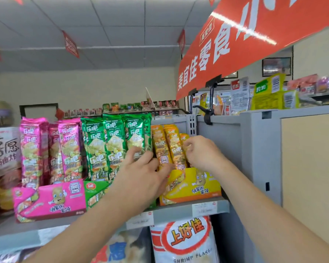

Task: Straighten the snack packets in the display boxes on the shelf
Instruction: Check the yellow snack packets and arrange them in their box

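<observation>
Nearest, below the yellow box (196, 188), a white shrimp flakes bag (184, 242) sits under the grey shelf (171, 211). The yellow box stands on the shelf, with a green box (95, 192) just left of it and a pink box (51, 200) further left. Over the yellow box's left corner the left hand (141, 168) lies with fingers stretched, thumb on the green packets (110, 145), fingertips touching the yellow packets (171, 147), which stand upright in the yellow box. Above its right half, the right hand (201, 154) pinches one yellow packet's top in curled fingers. A red sign (235, 44) hangs above and behind.
</observation>
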`<act>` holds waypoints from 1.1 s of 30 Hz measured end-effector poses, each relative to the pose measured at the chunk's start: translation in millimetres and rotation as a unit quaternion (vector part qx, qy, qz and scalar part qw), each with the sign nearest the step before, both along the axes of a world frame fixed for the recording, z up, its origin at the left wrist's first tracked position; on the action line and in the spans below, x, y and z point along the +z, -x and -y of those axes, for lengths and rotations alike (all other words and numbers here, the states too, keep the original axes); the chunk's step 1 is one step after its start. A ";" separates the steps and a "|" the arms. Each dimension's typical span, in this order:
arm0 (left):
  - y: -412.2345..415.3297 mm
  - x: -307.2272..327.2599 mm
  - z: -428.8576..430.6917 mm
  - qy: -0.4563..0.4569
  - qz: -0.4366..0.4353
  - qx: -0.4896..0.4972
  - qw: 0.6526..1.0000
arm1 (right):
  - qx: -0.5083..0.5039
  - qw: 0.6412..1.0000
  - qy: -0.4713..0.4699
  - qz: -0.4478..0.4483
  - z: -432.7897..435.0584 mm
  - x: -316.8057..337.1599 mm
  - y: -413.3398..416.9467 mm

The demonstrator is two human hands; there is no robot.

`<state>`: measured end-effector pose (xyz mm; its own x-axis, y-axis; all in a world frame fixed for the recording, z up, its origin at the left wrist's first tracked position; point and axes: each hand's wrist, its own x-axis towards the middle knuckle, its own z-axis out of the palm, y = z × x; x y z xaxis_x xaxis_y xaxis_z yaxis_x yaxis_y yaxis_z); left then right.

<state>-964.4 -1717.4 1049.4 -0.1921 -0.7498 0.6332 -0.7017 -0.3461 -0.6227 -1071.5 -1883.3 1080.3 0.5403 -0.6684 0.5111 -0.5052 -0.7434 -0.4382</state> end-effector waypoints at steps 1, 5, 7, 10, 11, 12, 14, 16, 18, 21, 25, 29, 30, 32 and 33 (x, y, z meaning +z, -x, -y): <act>6.8 0.7 2.9 0.007 0.002 0.002 1.000 | -0.028 1.000 0.011 -0.001 4.7 0.0 -0.6; 32.9 5.7 26.6 -0.053 -0.048 -0.050 0.996 | -0.050 0.994 -0.026 -0.098 19.6 0.7 -8.1; 36.6 9.2 44.5 -0.101 -0.157 -0.070 0.980 | -0.048 0.989 -0.028 -0.137 24.5 3.9 -12.1; 31.8 13.4 61.3 -0.128 -0.244 -0.047 0.960 | -0.044 0.988 -0.042 -0.140 33.1 3.7 -18.3; 28.5 13.1 63.6 -0.131 -0.248 -0.040 0.959 | -0.051 0.988 -0.048 -0.138 34.6 2.6 -20.4; 25.1 11.8 64.6 -0.133 -0.250 -0.037 0.958 | -0.061 0.987 -0.048 -0.138 35.3 1.1 -22.8; 20.4 8.7 63.7 -0.128 -0.247 -0.036 0.960 | -0.087 0.988 -0.040 -0.123 34.0 -1.8 -24.2; 17.6 7.3 62.1 -0.126 -0.244 -0.039 0.961 | -0.111 0.991 -0.024 -0.064 28.5 -2.5 -19.7; 17.9 6.8 61.3 -0.124 -0.251 -0.048 0.959 | -0.083 0.993 -0.005 0.079 20.8 -3.9 -11.1; 24.8 7.1 56.3 -0.120 -0.242 -0.017 0.963 | 0.057 0.945 0.037 0.320 -1.0 -11.4 7.0; 32.6 1.3 35.4 -0.022 -0.196 -0.086 0.977 | 0.216 0.853 0.008 0.475 -42.2 -23.1 36.9; 52.4 -20.0 -3.6 0.065 -0.417 -0.300 0.856 | 0.333 0.745 -0.062 0.575 -74.9 -33.7 61.4; 57.9 -30.2 -10.4 0.054 -0.465 -0.318 0.824 | 0.350 0.721 -0.097 0.590 -82.9 -36.7 64.6; 67.6 -51.1 -19.3 0.051 -0.507 -0.334 0.793 | 0.362 0.685 -0.157 0.612 -97.1 -42.9 68.9; 71.6 -58.8 -22.3 0.067 -0.504 -0.344 0.789 | 0.368 0.668 -0.182 0.620 -102.6 -45.7 70.0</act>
